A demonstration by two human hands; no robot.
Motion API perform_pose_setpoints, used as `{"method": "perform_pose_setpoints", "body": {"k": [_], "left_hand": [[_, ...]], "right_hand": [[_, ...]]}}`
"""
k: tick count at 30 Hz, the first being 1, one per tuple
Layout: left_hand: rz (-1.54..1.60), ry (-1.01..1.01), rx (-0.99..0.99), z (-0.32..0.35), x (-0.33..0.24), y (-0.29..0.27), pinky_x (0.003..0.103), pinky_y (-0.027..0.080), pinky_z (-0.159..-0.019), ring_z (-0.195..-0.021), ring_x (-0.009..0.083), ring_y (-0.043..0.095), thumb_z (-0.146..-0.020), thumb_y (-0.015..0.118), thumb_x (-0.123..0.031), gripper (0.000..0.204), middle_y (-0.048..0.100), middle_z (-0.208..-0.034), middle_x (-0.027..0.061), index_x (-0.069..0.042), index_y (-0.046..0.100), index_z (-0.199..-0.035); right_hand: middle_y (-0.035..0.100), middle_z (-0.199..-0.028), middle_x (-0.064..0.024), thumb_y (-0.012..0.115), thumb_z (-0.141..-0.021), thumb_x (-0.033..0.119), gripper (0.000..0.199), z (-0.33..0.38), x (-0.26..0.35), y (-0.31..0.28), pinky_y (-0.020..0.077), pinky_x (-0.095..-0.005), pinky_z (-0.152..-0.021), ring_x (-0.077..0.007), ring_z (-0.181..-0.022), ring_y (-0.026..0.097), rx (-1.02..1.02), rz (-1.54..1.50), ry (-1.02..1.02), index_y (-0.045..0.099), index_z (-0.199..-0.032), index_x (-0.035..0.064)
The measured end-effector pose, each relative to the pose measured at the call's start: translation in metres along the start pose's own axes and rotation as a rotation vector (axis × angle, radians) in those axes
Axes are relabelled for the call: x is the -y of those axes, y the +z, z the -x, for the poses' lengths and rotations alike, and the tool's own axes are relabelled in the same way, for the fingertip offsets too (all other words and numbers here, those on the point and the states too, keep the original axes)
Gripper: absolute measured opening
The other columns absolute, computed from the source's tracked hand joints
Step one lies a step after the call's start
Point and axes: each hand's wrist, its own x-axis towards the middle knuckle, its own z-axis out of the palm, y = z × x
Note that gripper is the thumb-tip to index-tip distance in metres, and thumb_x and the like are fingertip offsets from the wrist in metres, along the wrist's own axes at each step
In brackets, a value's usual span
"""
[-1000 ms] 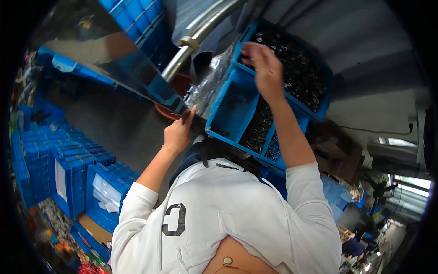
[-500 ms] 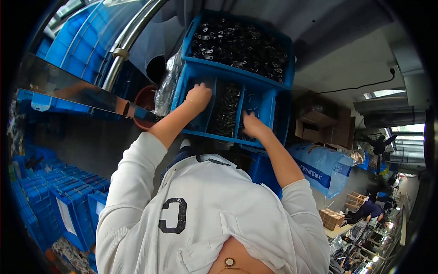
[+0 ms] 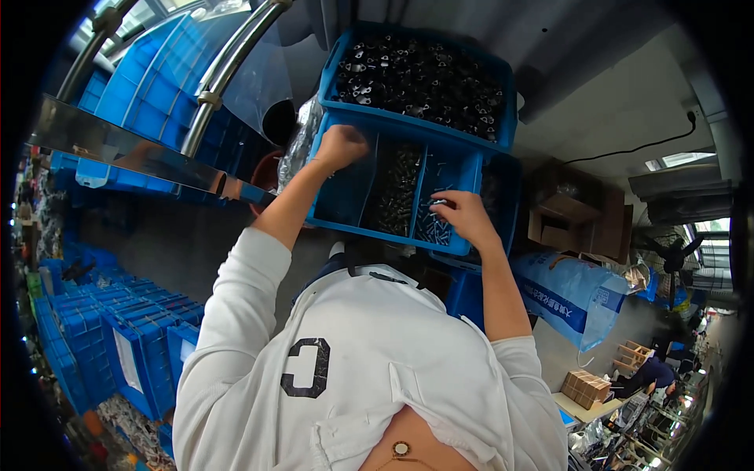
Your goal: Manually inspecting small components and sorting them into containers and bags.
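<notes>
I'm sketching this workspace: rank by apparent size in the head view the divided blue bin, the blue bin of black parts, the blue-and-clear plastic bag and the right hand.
1. Divided blue bin and blue bin of black parts: too alike to rank
2. Blue-and-clear plastic bag
3. Right hand

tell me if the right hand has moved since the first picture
Yes: against the divided blue tray, the right hand has moved right and nearer, to the rightmost compartment.
</notes>
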Motion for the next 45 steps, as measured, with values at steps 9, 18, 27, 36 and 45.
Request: {"method": "perform_pose_setpoints", "body": {"k": [9, 18, 27, 36, 45], "left_hand": [[-0.136, -0.018, -0.146, 0.010, -0.003, 0.007, 0.032, 0.052, -0.068, -0.081, 0.0279, 0.061, -0.076, 0.053, -0.009, 0.011, 0.061, -0.086, 0.0130, -0.003, 0.061, -0.072], [-0.877, 0.118, -0.189, 0.024, 0.014, 0.038, 0.035, 0.052, -0.066, -0.084, 0.0274, 0.060, -0.070, 0.060, -0.015, 0.012, 0.061, -0.084, 0.0121, -0.004, 0.064, -0.074], [0.251, -0.118, -0.087, 0.022, -0.015, 0.012, 0.027, 0.046, -0.061, -0.073, 0.0164, 0.058, -0.078, 0.054, -0.013, 0.014, 0.059, -0.078, 0.0049, -0.004, 0.063, -0.075], [-0.550, 0.230, -0.141, 0.009, -0.057, 0.039, 0.025, 0.044, -0.061, -0.075, 0.0169, 0.058, -0.079, 0.058, -0.014, 0.011, 0.063, -0.077, 0.0057, -0.007, 0.067, -0.079], [-1.131, 0.266, 0.094, -0.022, -0.086, 0.058, 0.032, 0.051, -0.062, -0.075, 0.0219, 0.064, -0.074, 0.063, -0.016, 0.009, 0.067, -0.081, 0.0079, -0.009, 0.068, -0.077]], "right_hand": [[0.064, -0.080, -0.0078, 0.060, -0.084, 0.015, 0.017, 0.012, -0.004, 0.010, 0.0487, -0.0241, -0.058, -0.0129, -0.067, 0.059, -0.104, -0.587, -0.023, 0.065, -0.095, 0.0025], [0.040, -0.055, 0.0039, 0.055, -0.088, 0.028, 0.025, -0.042, 0.003, -0.030, 0.0334, -0.0213, -0.044, -0.0057, -0.047, 0.037, -0.003, -1.055, 0.075, 0.052, -0.071, 0.0101], [0.056, -0.063, -0.0167, 0.057, -0.083, 0.024, 0.028, -0.203, 0.006, -0.094, 0.0420, -0.0436, -0.053, -0.0324, -0.060, 0.055, -0.465, 0.825, -0.343, 0.053, -0.095, -0.0005], [0.042, -0.056, 0.0014, 0.047, -0.088, 0.026, 0.020, -0.126, 0.010, -0.095, 0.0287, -0.0231, -0.040, -0.0098, -0.047, 0.038, -0.120, -0.705, 0.039, 0.054, -0.086, 0.0067], [0.055, -0.083, -0.0091, 0.042, -0.089, 0.027, 0.032, -0.021, -0.010, -0.021, 0.0455, -0.0248, -0.058, -0.0176, -0.070, 0.053, 0.085, -1.531, 0.199, 0.054, -0.099, -0.0004]]}}
